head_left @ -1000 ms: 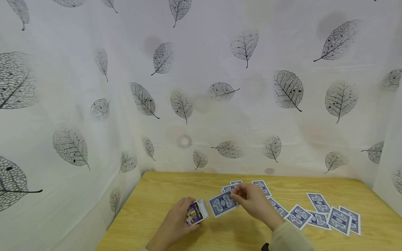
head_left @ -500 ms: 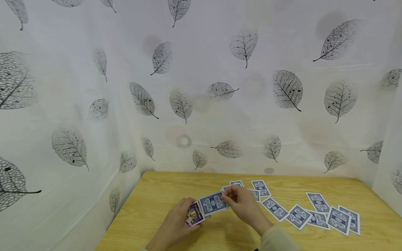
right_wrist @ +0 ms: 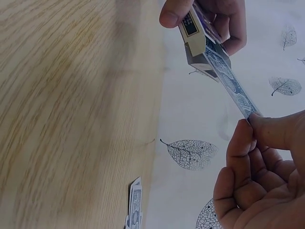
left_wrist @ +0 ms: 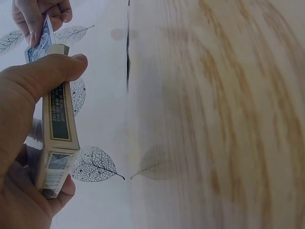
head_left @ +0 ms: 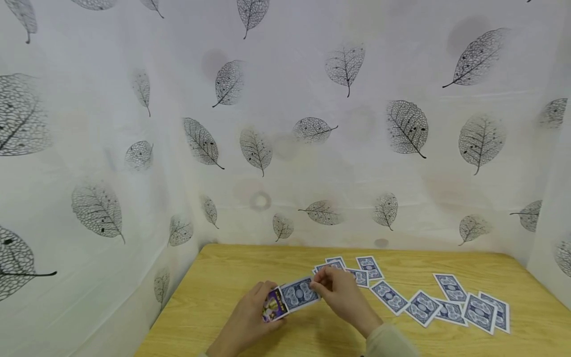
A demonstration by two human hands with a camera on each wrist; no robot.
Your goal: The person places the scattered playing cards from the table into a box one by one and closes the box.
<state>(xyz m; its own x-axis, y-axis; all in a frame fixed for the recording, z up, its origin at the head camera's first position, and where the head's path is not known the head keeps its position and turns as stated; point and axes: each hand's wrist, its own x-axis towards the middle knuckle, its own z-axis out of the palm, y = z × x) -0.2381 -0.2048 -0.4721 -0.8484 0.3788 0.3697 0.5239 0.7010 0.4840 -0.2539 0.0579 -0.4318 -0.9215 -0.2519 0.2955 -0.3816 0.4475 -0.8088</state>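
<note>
The playing card [head_left: 299, 293], apart from the card box [head_left: 274, 305] a second earlier, had reached its mouth and seemed partly inserted. The right hand [head_left: 341, 295] pinched its outer end between thumb and forefinger; the left hand [head_left: 250, 317] gripped the box, tilted. Beyond, other cards [head_left: 424, 308] lay back-up on the bench [head_left: 223, 277].

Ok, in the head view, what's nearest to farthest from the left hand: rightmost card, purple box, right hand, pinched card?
1. Purple box: in the left hand.
2. Pinched card: at the box's open end.
3. Right hand: at that card's other end.
4. Rightmost card: far right on the table.
</note>
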